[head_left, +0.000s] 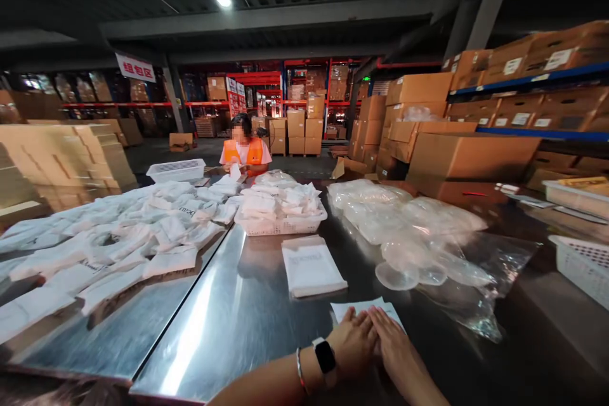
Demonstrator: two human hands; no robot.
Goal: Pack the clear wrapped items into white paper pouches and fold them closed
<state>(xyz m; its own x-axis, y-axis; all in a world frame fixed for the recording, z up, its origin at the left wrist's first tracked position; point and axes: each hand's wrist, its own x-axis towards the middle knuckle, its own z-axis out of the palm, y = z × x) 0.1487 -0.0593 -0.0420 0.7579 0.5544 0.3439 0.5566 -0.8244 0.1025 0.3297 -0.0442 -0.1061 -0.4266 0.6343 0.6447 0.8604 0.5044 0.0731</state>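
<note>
My left hand [353, 344] and my right hand [392, 339] lie side by side, fingers flat, pressing on a white flat packet [343, 309] at the near edge of the steel table [238, 323]. A watch and a bracelet are on my left wrist. Just beyond lies a small stack of white packets [311, 266]. A white basket [280, 223] heaped with folded white pieces stands farther back.
Clear plastic bags of round transparent pieces [419, 235] sprawl at the right. Many white packets [118, 235] cover the left table. A person in an orange vest [245, 151] works at the far end. Cardboard boxes [466, 152] and white baskets [583, 260] line the right.
</note>
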